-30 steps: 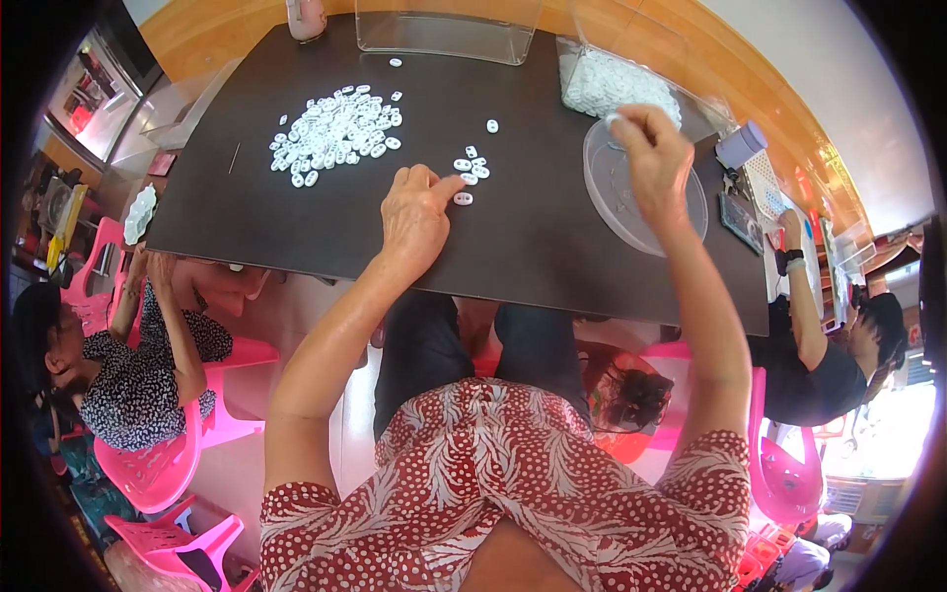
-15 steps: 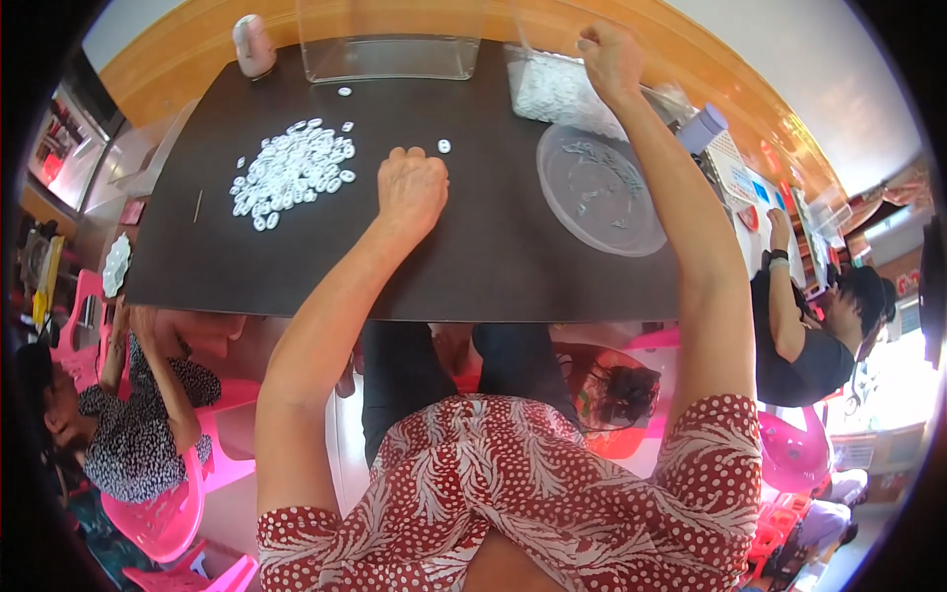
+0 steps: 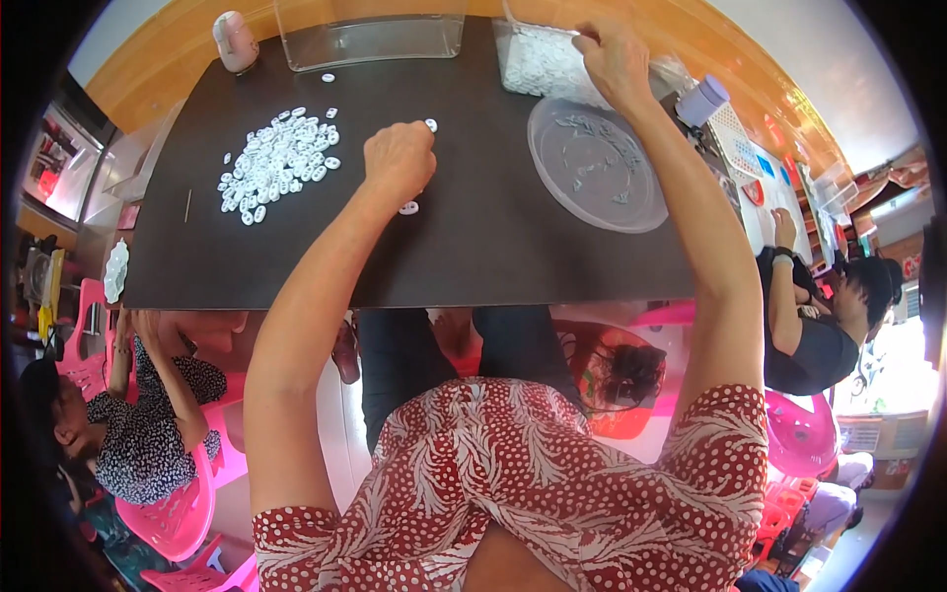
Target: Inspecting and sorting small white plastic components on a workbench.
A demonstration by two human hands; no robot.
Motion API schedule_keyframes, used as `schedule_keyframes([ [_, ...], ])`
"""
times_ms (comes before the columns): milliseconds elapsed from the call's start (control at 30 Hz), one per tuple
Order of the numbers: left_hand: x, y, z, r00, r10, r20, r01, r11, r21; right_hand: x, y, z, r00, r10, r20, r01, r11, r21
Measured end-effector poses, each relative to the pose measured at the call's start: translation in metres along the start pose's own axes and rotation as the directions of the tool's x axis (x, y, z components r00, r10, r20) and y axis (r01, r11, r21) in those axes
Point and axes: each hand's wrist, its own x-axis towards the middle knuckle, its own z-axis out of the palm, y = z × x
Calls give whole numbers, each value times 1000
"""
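Hiding whether its grip holds anything, left hand (image 3: 400, 156) sits by white pieces (image 3: 409, 208) in from the table's (image 3: 473, 247) near edge, right hand (image 3: 614, 67) likewise, toward far right corner; wrist sweep could scatter them.

Both arms (image 3: 702, 232) outstretched, left hand (image 3: 400, 158) in a palm-down curl, right hand (image 3: 617, 69) farther forward with fingers (image 3: 596, 33) bent.

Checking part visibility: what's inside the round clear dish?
Small greyish pieces lie scattered inside the round clear dish. The right forearm covers part of its right edge; anything beneath it cannot be seen.
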Motion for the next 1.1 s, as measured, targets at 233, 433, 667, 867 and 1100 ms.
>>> schedule_keyframes([
  [233, 4, 10, -4, 993, 97, 71, -104, 989, 102, -88, 6, -39, 955, 53, 292, -112, 976, 187],
  [433, 4, 9, 1, 981, 171, 95, -177, 982, 60, -129, 11, -51, 754, 173, 634, -351, 922, 166],
  [667, -5, 12, 8, 969, 247, 33, -243, 966, -84, -136, 7, -36, 819, 9, 574, -83, 991, 102],
  [867, -21, 21, 22, 853, 487, -187, -479, 873, 90, -135, -3, -31, 797, -17, 604, -95, 984, 153],
  [1100, -35, 30, 15, 862, 494, -112, -496, 868, 19, -126, 22, -17, 884, 178, 433, -240, 967, 92],
])
